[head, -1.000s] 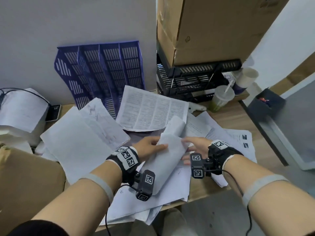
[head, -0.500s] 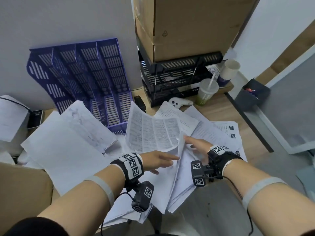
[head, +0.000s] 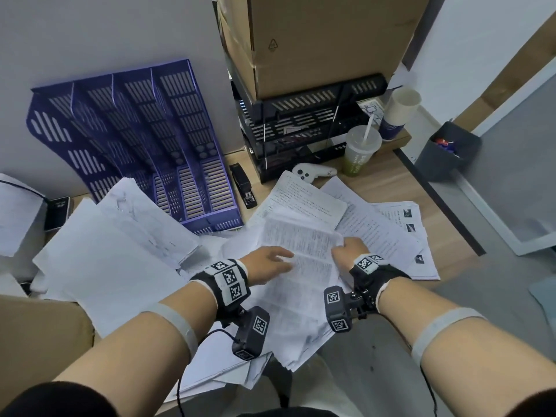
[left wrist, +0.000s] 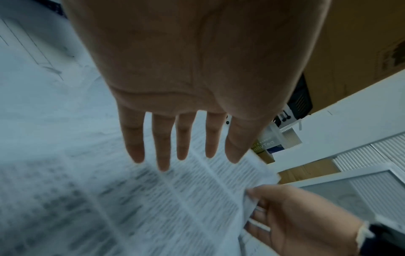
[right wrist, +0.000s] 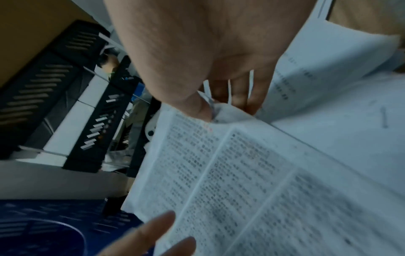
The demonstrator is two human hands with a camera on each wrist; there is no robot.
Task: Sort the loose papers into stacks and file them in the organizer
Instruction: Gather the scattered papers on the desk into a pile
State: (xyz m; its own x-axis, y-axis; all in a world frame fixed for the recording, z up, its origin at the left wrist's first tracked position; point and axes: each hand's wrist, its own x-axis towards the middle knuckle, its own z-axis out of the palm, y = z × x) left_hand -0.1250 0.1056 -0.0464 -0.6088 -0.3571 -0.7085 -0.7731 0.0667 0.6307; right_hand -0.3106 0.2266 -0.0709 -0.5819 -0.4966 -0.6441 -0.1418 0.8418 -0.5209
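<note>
Right hand (head: 349, 249) pinches the densely printed white sheet's (head: 304, 251) right edge; left hand (head: 267, 264), fingers straight, presses its left side, purple slotted plastic organizer (head: 156, 139) beyond.

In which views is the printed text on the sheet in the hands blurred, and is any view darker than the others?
Head view: bright, text on the printed white sheet fairly sharp, straight edges bowed by the wide lens. Left wrist view: text smeared by motion blur under the left hand. Right wrist view: the darkest, text blurred below the right hand.
</note>
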